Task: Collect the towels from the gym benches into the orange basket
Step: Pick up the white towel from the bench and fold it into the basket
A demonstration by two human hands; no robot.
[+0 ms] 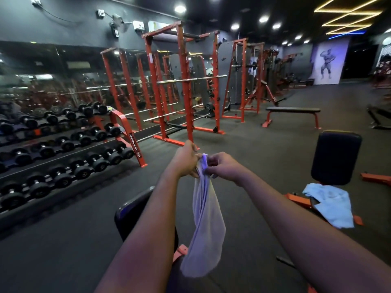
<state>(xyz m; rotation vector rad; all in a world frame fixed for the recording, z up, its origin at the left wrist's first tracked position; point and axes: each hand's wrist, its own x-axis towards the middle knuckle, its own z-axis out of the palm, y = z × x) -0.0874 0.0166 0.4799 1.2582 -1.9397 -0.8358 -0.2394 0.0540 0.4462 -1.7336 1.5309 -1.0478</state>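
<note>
A pale lilac towel [206,225] hangs straight down in front of me, held up by its top edge. My left hand [187,160] grips that edge from the left, and my right hand [222,167] pinches it from the right, close beside the left hand. Under the hanging towel is a black padded bench [132,210], mostly hidden by my arms. A light blue towel [331,205] lies crumpled on a second bench with an orange frame and an upright black back pad [336,157] at the right. No orange basket is in view.
A long dumbbell rack [63,149] runs along the mirrored wall on the left. Orange squat racks [184,85] stand ahead, and a flat bench [293,112] sits further back on the right. Dark rubber floor [254,149] lies between them.
</note>
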